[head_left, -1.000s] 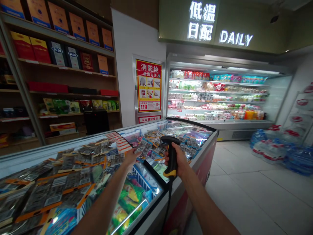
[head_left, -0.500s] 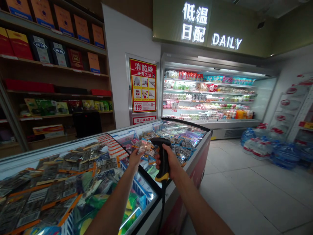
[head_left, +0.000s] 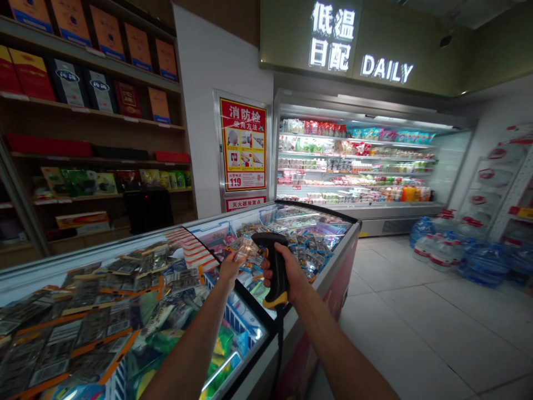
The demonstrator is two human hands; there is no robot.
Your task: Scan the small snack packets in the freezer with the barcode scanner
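My right hand (head_left: 291, 272) is wrapped round the grip of a black and yellow barcode scanner (head_left: 275, 272), whose cable hangs down in front of the freezer. The scanner's head points left, towards a small clear plastic packet (head_left: 246, 248). That packet is pinched in the fingers of my left hand (head_left: 229, 270), close to the scanner head. Both hands are above the glass top of a chest freezer (head_left: 353, 228). Many flat packets with orange edges (head_left: 87, 328) lie on the freezer's left part, and part of what lies beneath is hidden by my left forearm.
Shelves with boxes (head_left: 110, 33) stand at the left, beside a wall with a red fire-hydrant poster (head_left: 244, 145). A lit open refrigerator (head_left: 358, 211) stands at the back. Water bottles (head_left: 485, 264) sit on the tiled floor (head_left: 400, 322) at the right.
The scanner in my right hand has shifted slightly left and up, nearer the packet. My left hand holds the packet in almost the same place.
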